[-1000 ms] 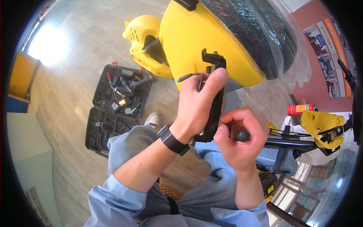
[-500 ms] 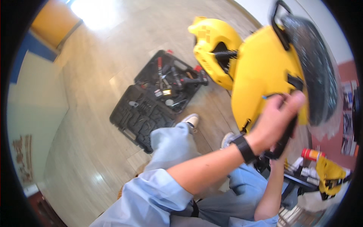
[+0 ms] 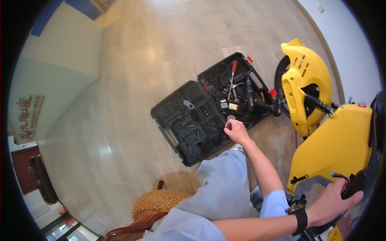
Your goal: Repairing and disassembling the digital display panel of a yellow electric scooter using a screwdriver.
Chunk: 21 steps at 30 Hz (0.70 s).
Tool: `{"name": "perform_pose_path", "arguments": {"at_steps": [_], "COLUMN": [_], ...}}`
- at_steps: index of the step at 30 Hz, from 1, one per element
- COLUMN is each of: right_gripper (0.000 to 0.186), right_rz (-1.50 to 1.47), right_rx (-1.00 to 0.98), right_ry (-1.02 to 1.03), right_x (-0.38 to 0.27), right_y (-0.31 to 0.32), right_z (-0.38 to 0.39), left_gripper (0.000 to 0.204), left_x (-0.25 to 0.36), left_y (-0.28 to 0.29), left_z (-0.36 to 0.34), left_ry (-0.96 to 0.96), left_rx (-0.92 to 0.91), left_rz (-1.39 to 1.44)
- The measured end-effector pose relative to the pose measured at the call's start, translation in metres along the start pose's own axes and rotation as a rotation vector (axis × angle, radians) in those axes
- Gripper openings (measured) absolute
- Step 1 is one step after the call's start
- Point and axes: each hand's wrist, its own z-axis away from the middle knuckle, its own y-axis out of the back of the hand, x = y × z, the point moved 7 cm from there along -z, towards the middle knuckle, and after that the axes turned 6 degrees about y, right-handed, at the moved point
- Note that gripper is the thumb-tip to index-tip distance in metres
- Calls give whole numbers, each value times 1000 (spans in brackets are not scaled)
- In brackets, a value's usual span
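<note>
My left hand [image 3: 330, 203], with a dark band on its wrist, reaches across to a yellow two-wheeled bike [image 3: 327, 144]. Its thumb and fingers grip a black part [image 3: 354, 184] at the side of the bike's body. Close by, a thin black cable [image 3: 339, 175] ends in a blue tip. My right hand [image 3: 238, 131] is closed over the near edge of an opened black tool case [image 3: 192, 154]. A small dark end shows at its fingers; what it belongs to is hidden. In the case lie a red-handled tool [image 3: 233, 72] and a cordless drill [image 3: 250, 94].
The bike's wheel with its yellow cover [image 3: 309, 72] stands right of the case, near a white wall [image 3: 341, 36]. Left of my legs is a woven chair [image 3: 161, 203]. Wooden floor [image 3: 120, 120] surrounds the case, and a pale partition [image 3: 68, 60] stands at left.
The view has swung left, so case and bike appear farther right. My right hand has gone from beside the bike to the case. My left hand stays by the bike.
</note>
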Motion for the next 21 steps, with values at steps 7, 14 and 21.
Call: {"name": "perform_pose_path", "arguments": {"at_steps": [7, 14, 21], "right_gripper": [23, 25, 22], "right_rz": [-11, -33, -370], "right_rx": [45, 110, 209], "right_ry": [-95, -119, -357], "right_x": [13, 8, -6], "right_y": [-72, -55, 122], "right_z": [-71, -66, 63], "left_gripper": [74, 63, 49], "left_x": [11, 31, 27], "left_y": [32, 41, 25], "left_z": [-3, -13, -21], "left_ry": [15, -46, -155], "left_rx": [190, 272, 62], "left_rz": [279, 109, 373]}}
